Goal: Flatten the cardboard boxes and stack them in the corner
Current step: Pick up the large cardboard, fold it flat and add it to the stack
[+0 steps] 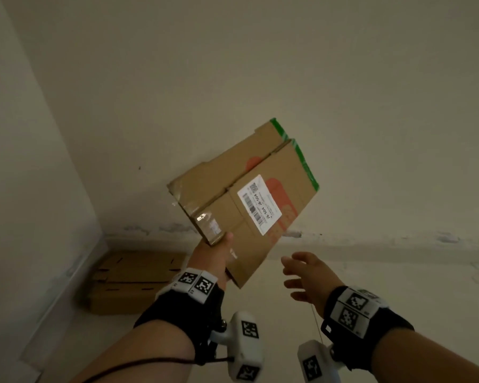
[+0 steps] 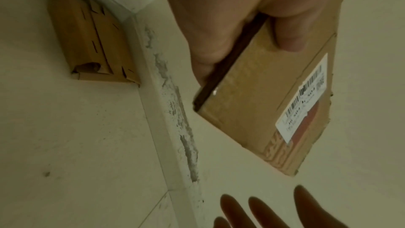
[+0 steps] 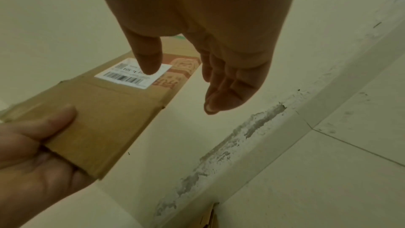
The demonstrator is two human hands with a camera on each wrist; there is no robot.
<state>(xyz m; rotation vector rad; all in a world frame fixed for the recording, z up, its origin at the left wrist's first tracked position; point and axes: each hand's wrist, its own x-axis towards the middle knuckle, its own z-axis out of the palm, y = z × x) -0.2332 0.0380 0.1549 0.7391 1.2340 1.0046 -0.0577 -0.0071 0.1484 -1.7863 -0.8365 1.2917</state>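
A flattened brown cardboard box with a white shipping label, orange print and green tape hangs in the air in front of the wall. My left hand grips its near corner, thumb on top and fingers beneath. My right hand hovers to the right of the box with its fingers spread and relaxed, touching nothing. More flattened brown cardboard lies on the floor in the corner at lower left, also seen in the left wrist view as flat cardboard.
Two cream walls meet at the left. A white skirting board with chipped paint runs along the wall's foot. Pale floor tiles stretch to the right of the corner pile.
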